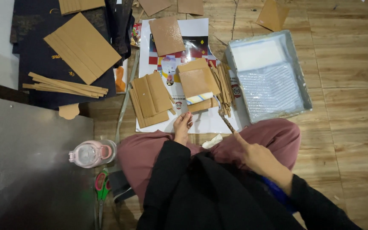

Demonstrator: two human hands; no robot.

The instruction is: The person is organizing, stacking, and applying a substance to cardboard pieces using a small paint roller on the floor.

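Note:
I sit cross-legged on a wooden floor. My right hand [256, 155] rests on my knee and grips a thin brush-like stick [226, 121] that points up toward the cardboard. My left hand [182, 126] reaches forward with curled fingers and touches the near edge of a white printed sheet [201, 121]. On that sheet lie stacked brown cardboard pieces [152, 98], a folded cardboard piece [196, 83] with a small striped strip on it, and a bundle of narrow cardboard strips [223, 85].
A paint tray lined with plastic and holding white liquid [269, 74] stands at the right. Dark boards with cardboard sheets [81, 47] and strips [64, 85] lie at upper left. A pink water bottle [91, 153] and green-pink scissors [102, 187] are beside my left knee, next to a grey metal surface [26, 162].

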